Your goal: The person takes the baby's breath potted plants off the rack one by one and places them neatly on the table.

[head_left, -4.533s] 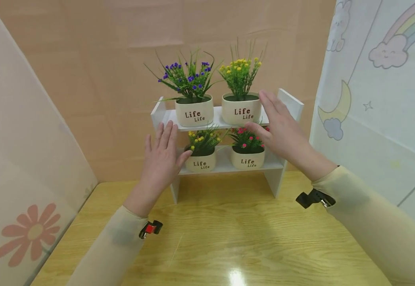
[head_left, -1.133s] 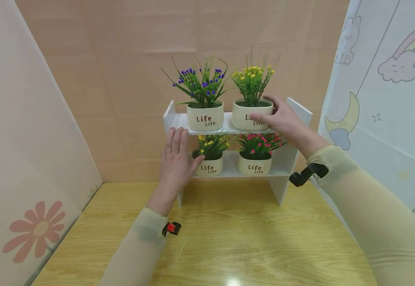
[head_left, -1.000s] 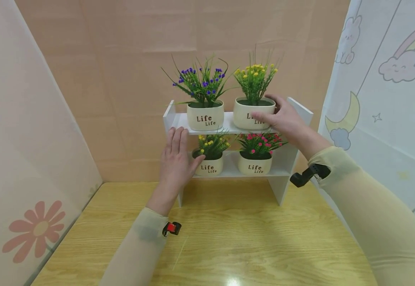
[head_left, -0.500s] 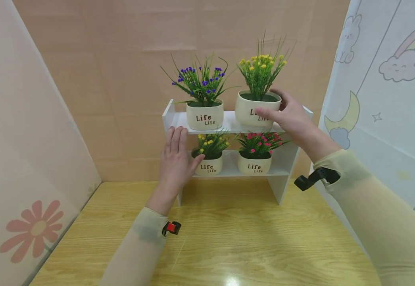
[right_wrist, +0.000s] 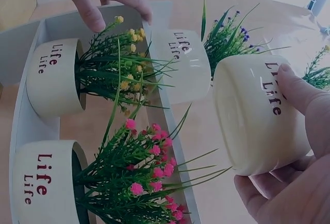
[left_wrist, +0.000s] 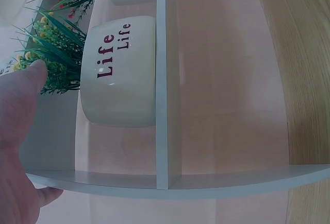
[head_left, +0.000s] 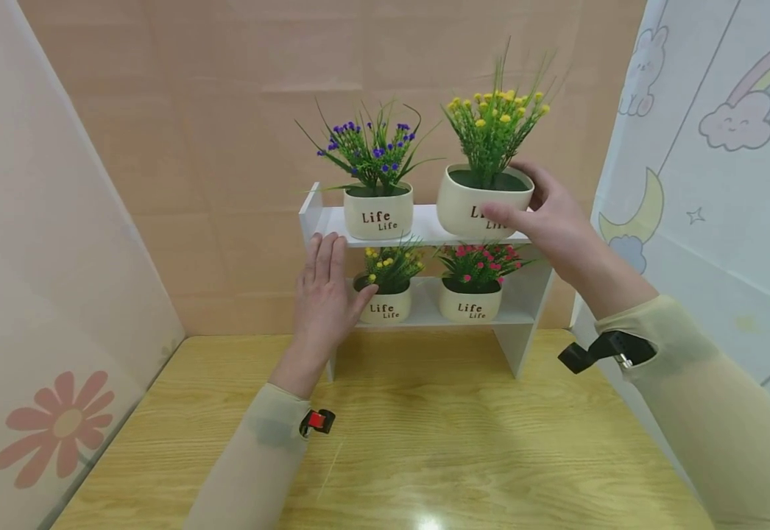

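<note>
My right hand (head_left: 564, 232) grips a cream flowerpot (head_left: 458, 206) with yellow artificial flowers, thumb on the front and fingers round its right side. In the right wrist view the pot's underside (right_wrist: 232, 116) shows, raised off the white two-tier shelf (head_left: 427, 228). At the shelf's left end my left hand (head_left: 322, 298) rests with straight fingers, the thumb pointing toward the lower left pot. A matching flowerpot (head_left: 361, 224) with purple flowers stands on the upper tier. Below are a pot (head_left: 388, 315) with yellow flowers and a pot (head_left: 471, 315) with pink ones.
The shelf stands at the back of a wooden table (head_left: 425, 427), close to a peach backdrop cloth (head_left: 226, 147). Pale patterned panels (head_left: 710, 221) flank the table. The shelf's raised left end (head_left: 311, 210) edges the upper tier.
My right hand has taken hold of the upper pot with yellow flowers and lifted it up off the shelf, rightward and toward me. The left hand has come to rest on the shelf's left end.
</note>
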The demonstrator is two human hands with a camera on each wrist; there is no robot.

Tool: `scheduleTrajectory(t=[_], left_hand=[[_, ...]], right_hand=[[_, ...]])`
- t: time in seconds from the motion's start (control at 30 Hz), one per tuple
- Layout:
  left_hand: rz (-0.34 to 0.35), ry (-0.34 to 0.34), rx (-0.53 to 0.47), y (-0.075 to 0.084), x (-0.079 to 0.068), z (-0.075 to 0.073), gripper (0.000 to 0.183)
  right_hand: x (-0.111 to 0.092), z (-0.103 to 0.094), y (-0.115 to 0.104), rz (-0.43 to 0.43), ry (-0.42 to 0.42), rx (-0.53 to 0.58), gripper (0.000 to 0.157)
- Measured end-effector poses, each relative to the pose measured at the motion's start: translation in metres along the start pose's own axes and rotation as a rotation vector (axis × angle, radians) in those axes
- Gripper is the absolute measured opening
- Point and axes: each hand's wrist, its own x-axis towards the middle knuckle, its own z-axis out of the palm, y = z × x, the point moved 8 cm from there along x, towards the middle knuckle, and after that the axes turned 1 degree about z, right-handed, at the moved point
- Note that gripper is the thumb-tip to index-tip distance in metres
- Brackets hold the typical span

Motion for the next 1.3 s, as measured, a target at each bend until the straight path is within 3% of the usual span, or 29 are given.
scheduleTrajectory(t=[0.2,0.83,1.3], left_hand=[[0.004,0.006,0.004,0.000,0.000,-0.001,0.106],[-0.017,-0.006,-0.003,-0.001,0.001,0.001,0.104],[-0.028,-0.017,-0.004,-0.001,0.002,0.002,0.104]], right_hand=[[-0.014,-0.002,0.001,-0.017,0.010,0.009,0.070],[-0.069,-0.002,0.015,-0.026,0.015,-0.039,0.079],[-0.110,0.019,0.043,-0.063,-0.050,-0.017,0.090]])
